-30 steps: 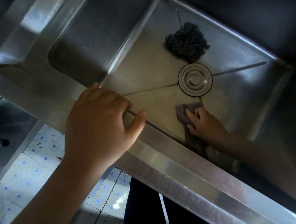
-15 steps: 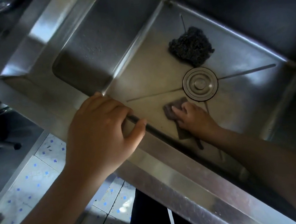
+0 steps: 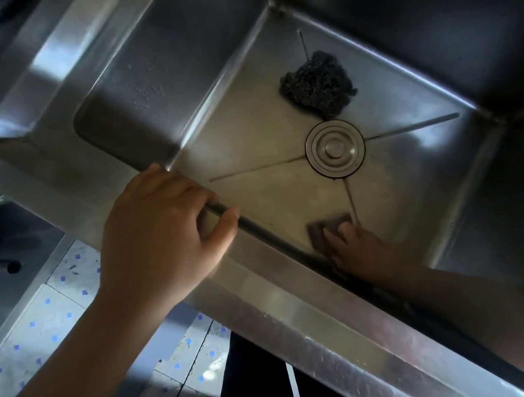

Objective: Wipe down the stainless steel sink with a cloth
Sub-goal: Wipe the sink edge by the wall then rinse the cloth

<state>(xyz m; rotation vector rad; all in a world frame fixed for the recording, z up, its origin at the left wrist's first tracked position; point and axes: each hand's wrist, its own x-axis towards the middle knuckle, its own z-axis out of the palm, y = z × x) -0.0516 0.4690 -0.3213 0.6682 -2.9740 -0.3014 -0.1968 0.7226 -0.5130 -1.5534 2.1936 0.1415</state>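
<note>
Midway, I judge: the right hand (image 3: 362,250) presses flat fingers on the small brown cloth (image 3: 324,225) at six o'clock of the round steel drain (image 3: 335,148), the left hand (image 3: 159,235) curls over the rim of the stainless steel sink (image 3: 302,309); walls seemingly remain.

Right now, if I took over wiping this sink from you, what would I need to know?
Left hand grips the front edge of the sink.
Right hand presses the cloth flat on the sink floor, between the drain and the front wall.
A dark scrubber lies on the floor beyond the drain.
Done: wiping is under way; I can't tell which parts are finished.
Left: probably the rest of the floor, the walls and the edge.
</note>
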